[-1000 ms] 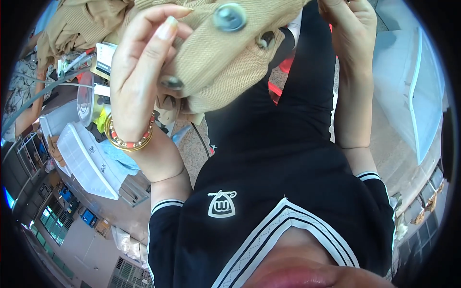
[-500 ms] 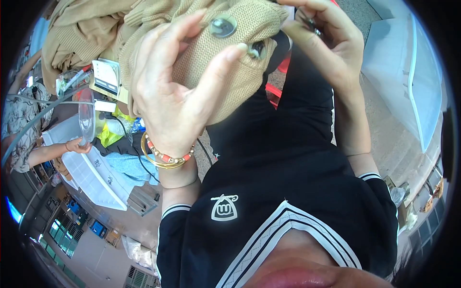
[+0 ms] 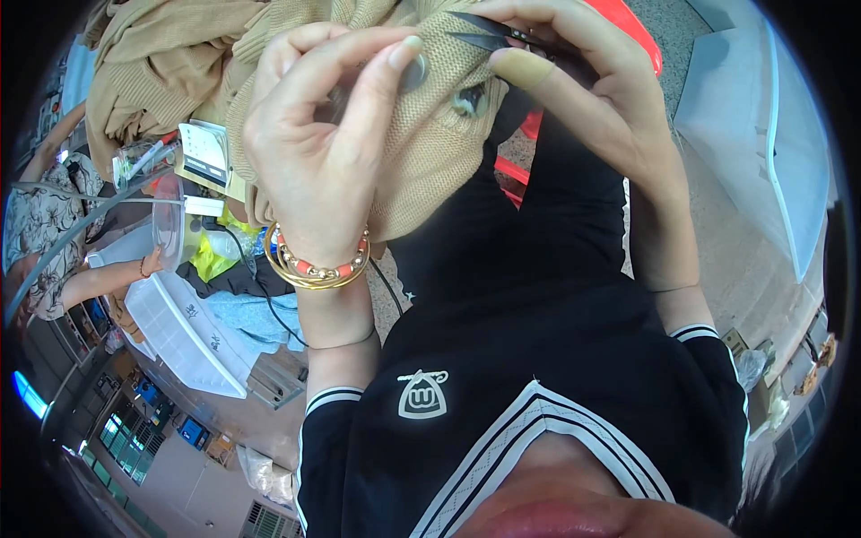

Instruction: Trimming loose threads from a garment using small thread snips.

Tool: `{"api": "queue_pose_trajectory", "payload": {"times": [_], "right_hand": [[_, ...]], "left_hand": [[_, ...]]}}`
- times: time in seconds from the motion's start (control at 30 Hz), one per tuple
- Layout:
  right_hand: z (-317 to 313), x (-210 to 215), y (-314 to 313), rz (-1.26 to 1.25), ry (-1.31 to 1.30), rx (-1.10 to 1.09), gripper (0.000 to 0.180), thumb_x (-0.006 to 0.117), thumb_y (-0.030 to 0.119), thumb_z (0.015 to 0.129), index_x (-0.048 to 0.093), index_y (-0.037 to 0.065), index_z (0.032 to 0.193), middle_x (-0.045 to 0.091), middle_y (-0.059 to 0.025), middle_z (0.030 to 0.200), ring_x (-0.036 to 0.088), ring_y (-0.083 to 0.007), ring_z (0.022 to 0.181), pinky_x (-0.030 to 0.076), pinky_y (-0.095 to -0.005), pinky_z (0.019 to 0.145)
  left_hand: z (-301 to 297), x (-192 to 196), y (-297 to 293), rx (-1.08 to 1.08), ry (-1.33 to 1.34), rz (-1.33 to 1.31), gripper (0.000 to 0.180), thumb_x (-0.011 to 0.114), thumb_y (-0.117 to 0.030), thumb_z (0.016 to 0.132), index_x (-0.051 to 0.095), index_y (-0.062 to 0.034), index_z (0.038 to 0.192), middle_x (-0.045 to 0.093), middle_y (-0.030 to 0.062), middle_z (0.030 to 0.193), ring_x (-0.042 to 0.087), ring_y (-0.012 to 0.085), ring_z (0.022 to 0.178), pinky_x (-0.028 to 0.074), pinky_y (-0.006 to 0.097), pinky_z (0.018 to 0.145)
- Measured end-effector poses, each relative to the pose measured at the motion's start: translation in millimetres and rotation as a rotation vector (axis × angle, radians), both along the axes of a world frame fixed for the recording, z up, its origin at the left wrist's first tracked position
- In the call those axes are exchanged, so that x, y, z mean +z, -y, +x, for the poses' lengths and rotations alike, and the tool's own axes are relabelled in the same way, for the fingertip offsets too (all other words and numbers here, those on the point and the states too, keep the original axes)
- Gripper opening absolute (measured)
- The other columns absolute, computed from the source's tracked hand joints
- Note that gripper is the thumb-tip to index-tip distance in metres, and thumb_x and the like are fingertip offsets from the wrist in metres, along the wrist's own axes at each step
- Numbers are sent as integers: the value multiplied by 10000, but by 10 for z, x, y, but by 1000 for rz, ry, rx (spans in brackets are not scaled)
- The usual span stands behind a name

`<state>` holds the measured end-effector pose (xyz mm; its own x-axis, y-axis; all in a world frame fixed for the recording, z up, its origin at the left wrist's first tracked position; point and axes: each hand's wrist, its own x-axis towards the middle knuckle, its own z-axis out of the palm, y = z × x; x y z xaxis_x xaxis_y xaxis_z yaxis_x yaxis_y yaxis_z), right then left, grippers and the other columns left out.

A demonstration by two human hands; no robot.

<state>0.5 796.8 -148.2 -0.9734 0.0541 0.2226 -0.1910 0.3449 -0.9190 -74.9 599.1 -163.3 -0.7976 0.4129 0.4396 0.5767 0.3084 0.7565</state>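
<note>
Button now between left fingers, blades newly showing

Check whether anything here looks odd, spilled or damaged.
I see no spill or damage. One oddity: the right hand, holding dark snips at the tan knit, has a yellowish covering on its thumb tip, while the left hand has a bare thumb.

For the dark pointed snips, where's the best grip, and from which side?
Probably the handle end, coming from the right: the snips lie with their two slim blades parted and the points facing left, toward the beige knit. The right hand wraps that end, so the handles' exact shape is mostly hidden.
</note>
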Motion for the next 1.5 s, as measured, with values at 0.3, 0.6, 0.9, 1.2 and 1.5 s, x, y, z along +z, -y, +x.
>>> {"api": "queue_pose_trajectory", "payload": {"times": [0.3,0.6,0.9,1.2,1.5], "right_hand": [[-186,-56,19,200,-113,146,288,694,91,847,642,17,1121,622,-107,891,596,-259,799,466,-319,699],[-436,-310,2,312,-884,194,248,685,73,815,654,12,1054,599,-119,850,617,-292,777,498,-348,667],[-102,151,55,185,-106,119,262,731,89,813,667,4,1053,657,-92,861,619,-231,760,485,-304,674],[-91,26,273,95,-106,4,376,781,89,741,670,36,1096,663,-71,888,617,-177,745,464,-247,678],[-115,-234,255,263,-215,-5,319,736,21,688,678,15,1002,649,-86,821,609,-213,667,468,-276,605]], "left_hand": [[-15,-89,39,49,86,212,70,714,-50,861,721,-18,922,627,21,886,541,60,705,432,194,623],[9,-54,28,4,-31,167,61,707,-31,862,701,-7,917,619,34,896,572,76,723,460,204,634],[-82,86,162,-11,110,103,225,528,-123,994,612,12,1154,624,74,1015,622,72,743,409,153,626],[-270,176,326,-373,169,-318,217,593,-134,938,672,9,1079,630,91,1017,611,161,867,470,264,773],[-198,28,299,-270,231,-94,136,695,-68,857,712,6,970,639,78,943,596,119,799,455,215,699]]}}
